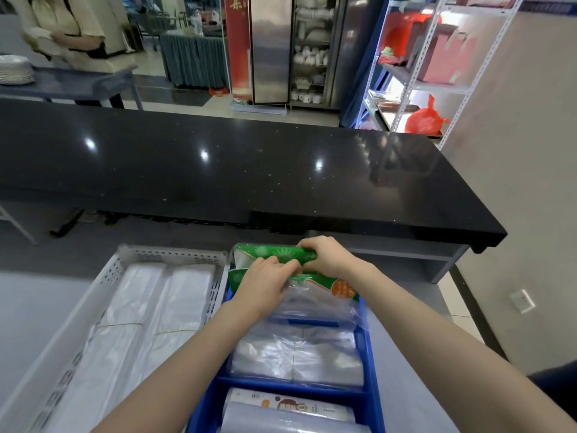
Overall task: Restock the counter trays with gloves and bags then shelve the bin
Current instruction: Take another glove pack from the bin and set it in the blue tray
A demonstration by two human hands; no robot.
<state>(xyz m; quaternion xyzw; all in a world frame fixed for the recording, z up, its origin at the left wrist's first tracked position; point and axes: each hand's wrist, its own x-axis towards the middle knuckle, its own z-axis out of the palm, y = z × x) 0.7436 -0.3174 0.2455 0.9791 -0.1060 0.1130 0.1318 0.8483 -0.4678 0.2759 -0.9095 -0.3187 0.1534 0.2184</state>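
A blue divided tray is sitting nearest, beside a white perforated tray of bags, while both hands, left and right, are gripping green-topped packets at its far end.

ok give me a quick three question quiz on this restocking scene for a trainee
1. True or false: both hands, left and right, are on the green packs.
2. Which tray holds the green packs: A white tray, B blue tray?
3. Fill in: the white tray holds two rows of ____ bags.

Key: 1 true; 2 B; 3 white
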